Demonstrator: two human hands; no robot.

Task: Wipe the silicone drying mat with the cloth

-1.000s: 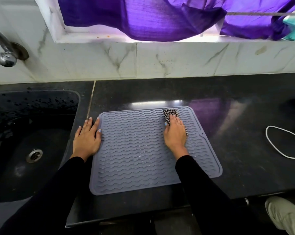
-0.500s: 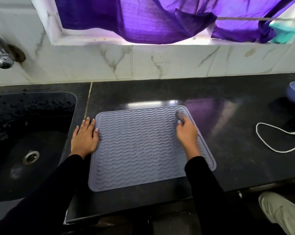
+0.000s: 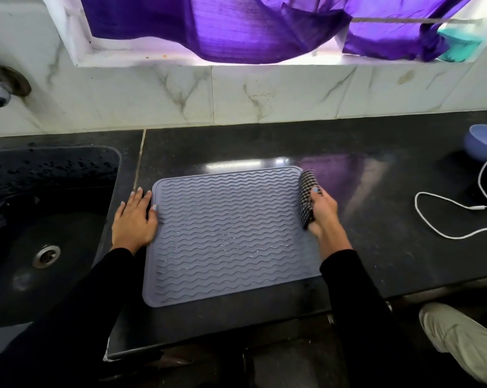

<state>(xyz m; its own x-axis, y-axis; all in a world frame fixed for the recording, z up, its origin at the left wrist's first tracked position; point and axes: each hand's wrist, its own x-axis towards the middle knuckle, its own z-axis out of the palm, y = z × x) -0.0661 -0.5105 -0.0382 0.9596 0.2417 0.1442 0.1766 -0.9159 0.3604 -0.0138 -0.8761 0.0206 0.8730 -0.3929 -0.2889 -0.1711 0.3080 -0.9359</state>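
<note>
Your right hand [image 3: 322, 212] is gripping the cloth [image 3: 306, 200], fingers curled, at the silicone drying mat's [image 3: 225, 236] right edge on the desk [image 3: 390, 247]. Your left hand [image 3: 134, 219] is pressing flat, fingers straight. Keep anchoring; sweep along the ridges, where droplets are glinting.

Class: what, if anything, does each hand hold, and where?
Right hand grips the bunched black-and-white checked cloth along its side. Left hand holds nothing.
</note>
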